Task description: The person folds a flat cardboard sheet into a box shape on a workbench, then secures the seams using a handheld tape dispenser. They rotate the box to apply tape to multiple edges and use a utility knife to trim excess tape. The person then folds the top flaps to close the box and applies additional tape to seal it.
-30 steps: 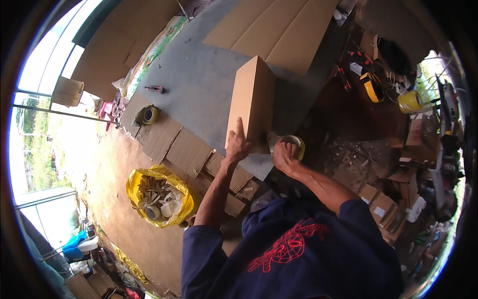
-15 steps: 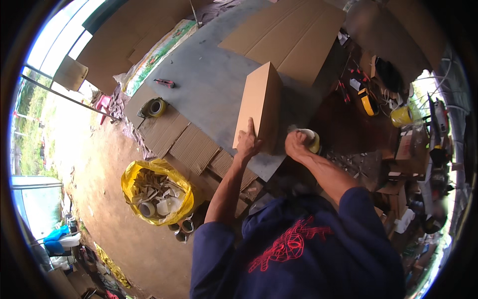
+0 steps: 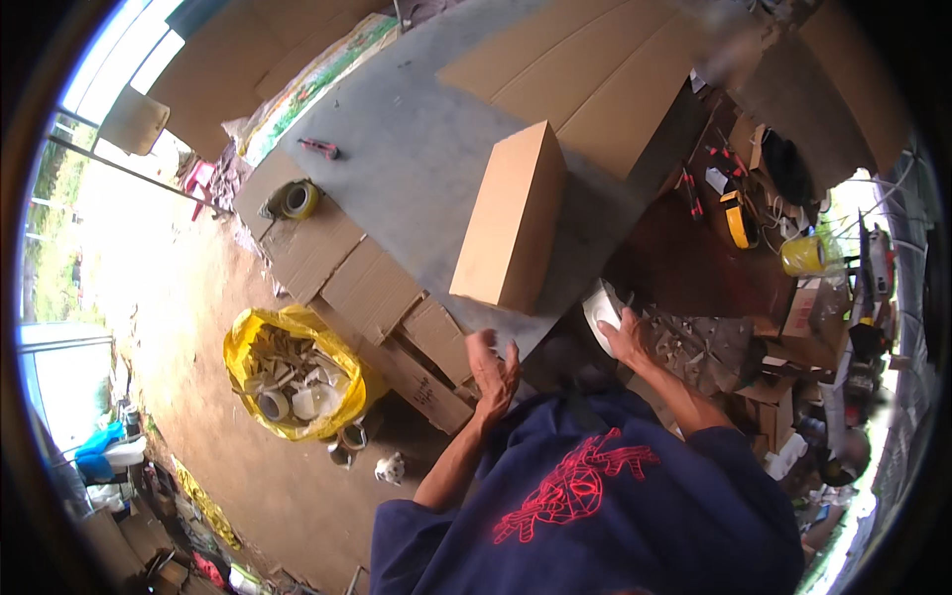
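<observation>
A closed brown cardboard box, long and narrow, lies on the grey tabletop. Just off its near end is my left hand, empty, its fingers spread and slightly blurred. At the table's near right edge, my right hand grips a roll of tape, whose pale side faces up. The fingers beneath the roll are hidden. A gap separates both hands from the box.
Flat cardboard sheets cover the far tabletop. Another tape roll and a red cutter sit on the left. A yellow bag of scraps stands on the floor. Tools, including a yellow tape measure, lie at right.
My left hand has left the top of the box and drawn back toward me, opening. My right hand has come nearer my body with the tape roll.
</observation>
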The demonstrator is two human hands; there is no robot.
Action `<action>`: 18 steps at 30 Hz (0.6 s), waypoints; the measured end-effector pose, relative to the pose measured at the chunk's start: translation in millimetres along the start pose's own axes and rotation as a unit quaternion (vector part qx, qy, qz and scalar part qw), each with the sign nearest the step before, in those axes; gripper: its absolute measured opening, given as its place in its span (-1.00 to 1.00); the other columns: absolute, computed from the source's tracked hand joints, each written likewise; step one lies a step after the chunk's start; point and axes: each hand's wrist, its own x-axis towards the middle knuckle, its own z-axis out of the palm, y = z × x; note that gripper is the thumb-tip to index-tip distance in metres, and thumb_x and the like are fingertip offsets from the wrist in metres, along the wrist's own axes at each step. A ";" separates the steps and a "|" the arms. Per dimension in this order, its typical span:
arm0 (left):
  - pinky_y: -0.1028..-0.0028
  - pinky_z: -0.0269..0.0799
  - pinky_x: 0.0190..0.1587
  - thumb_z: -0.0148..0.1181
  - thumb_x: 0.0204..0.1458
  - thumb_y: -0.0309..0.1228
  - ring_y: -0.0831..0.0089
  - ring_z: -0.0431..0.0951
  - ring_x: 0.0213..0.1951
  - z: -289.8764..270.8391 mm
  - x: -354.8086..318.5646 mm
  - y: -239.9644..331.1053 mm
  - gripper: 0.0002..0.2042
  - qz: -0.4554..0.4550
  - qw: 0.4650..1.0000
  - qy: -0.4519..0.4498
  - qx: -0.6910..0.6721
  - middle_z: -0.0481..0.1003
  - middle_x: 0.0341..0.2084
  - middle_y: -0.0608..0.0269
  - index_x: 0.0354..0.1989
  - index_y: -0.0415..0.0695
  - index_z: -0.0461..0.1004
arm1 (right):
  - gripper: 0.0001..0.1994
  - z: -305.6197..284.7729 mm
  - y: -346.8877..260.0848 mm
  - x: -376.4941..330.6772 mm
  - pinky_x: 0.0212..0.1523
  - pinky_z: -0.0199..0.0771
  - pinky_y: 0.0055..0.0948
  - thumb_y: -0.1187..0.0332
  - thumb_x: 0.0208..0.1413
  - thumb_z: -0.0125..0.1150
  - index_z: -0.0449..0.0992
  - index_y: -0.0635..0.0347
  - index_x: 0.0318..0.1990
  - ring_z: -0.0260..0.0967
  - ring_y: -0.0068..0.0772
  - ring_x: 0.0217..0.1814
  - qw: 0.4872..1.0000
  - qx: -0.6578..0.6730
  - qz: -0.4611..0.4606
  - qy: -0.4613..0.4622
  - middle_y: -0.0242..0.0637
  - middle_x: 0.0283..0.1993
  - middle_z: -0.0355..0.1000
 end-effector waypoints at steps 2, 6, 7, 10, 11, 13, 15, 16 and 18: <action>0.16 0.54 -0.16 0.22 0.10 -0.51 0.04 0.63 -0.30 21.6 -19.4 -6.5 -0.74 0.055 0.993 -0.092 -0.041 0.60 -0.27 -0.11 -0.03 -0.25 0.47 | -0.43 1.3 9.2 3.6 -0.01 0.47 0.05 -0.02 0.05 0.41 0.49 0.43 -0.11 0.52 0.27 -0.03 0.999 0.029 -0.008 -0.017 0.29 -0.12 0.54; 0.02 0.50 -0.19 0.10 0.10 -0.57 -0.10 0.61 -0.26 81.8 17.8 2.9 -0.71 0.049 0.994 -0.090 0.032 0.58 -0.28 -0.18 0.01 -0.23 0.49 | -0.45 5.5 38.4 34.1 -0.07 0.45 0.06 -0.02 0.04 0.41 0.48 0.40 -0.16 0.52 0.33 -0.09 0.993 0.108 -0.045 -0.016 0.24 -0.20 0.55; -0.01 0.48 -0.19 0.07 0.09 -0.58 -0.14 0.61 -0.21 97.0 29.9 3.5 -0.70 0.013 0.993 -0.092 0.075 0.56 -0.26 -0.22 0.02 -0.22 0.50 | -0.44 -0.4 44.7 42.9 -0.07 0.46 0.05 -0.02 0.04 0.41 0.48 0.40 -0.15 0.51 0.34 -0.09 0.993 0.100 -0.041 -0.034 0.24 -0.19 0.55; 0.00 0.45 -0.23 0.05 0.07 -0.57 -0.09 0.60 -0.25 157.4 59.9 -20.7 -0.67 0.200 0.975 0.027 0.092 0.56 -0.31 -0.16 0.04 -0.28 0.48 | -0.45 -34.1 49.2 64.3 -0.07 0.48 0.03 -0.01 0.03 0.42 0.49 0.39 -0.13 0.52 0.32 -0.10 0.992 0.110 -0.043 -0.052 0.21 -0.17 0.56; 0.04 0.45 -0.26 0.06 0.07 -0.56 -0.04 0.59 -0.29 165.3 62.2 -34.9 -0.71 0.156 0.985 -0.011 0.067 0.55 -0.35 -0.11 0.00 -0.28 0.48 | -0.45 -40.8 55.5 69.8 -0.08 0.48 0.03 -0.01 0.03 0.42 0.49 0.39 -0.13 0.53 0.30 -0.10 0.990 0.127 -0.038 -0.051 0.21 -0.17 0.56; 0.11 0.46 -0.32 0.07 0.08 -0.55 0.05 0.58 -0.36 177.1 67.5 -63.9 -0.78 0.068 0.994 -0.085 0.009 0.52 -0.44 -0.02 -0.10 -0.29 0.49 | -0.48 -53.8 68.4 78.9 -0.10 0.47 -0.03 0.05 0.03 0.44 0.49 0.43 -0.14 0.55 0.16 -0.15 0.988 0.142 -0.039 -0.044 0.17 -0.22 0.56; 0.18 0.46 -0.39 0.09 0.09 -0.54 0.15 0.56 -0.44 188.1 68.5 -76.6 -0.85 -0.025 0.987 -0.150 -0.055 0.50 -0.53 0.07 -0.19 -0.30 0.50 | -0.49 -56.8 99.1 89.7 -0.11 0.48 -0.03 0.07 0.02 0.45 0.50 0.43 -0.18 0.56 0.12 -0.17 0.986 0.150 -0.061 -0.036 0.16 -0.25 0.56; 0.22 0.46 -0.42 0.10 0.10 -0.54 0.20 0.56 -0.48 190.2 67.5 -80.3 -0.88 -0.071 0.977 -0.179 -0.089 0.49 -0.58 0.12 -0.24 -0.31 0.50 | -0.50 -59.7 112.8 94.9 -0.11 0.48 -0.02 0.07 0.01 0.45 0.50 0.43 -0.20 0.56 0.11 -0.18 0.983 0.165 -0.066 -0.042 0.15 -0.26 0.56; 0.35 0.42 -0.54 0.07 0.16 -0.55 0.32 0.51 -0.58 161.6 29.7 -12.7 -0.88 -0.315 0.929 0.029 -0.191 0.49 -0.61 0.14 -0.42 -0.24 0.48 | -0.46 -66.0 160.3 88.2 0.01 0.46 0.06 0.03 0.00 0.46 0.53 0.42 -0.15 0.51 0.27 -0.06 0.989 0.144 0.007 -0.034 0.22 -0.16 0.55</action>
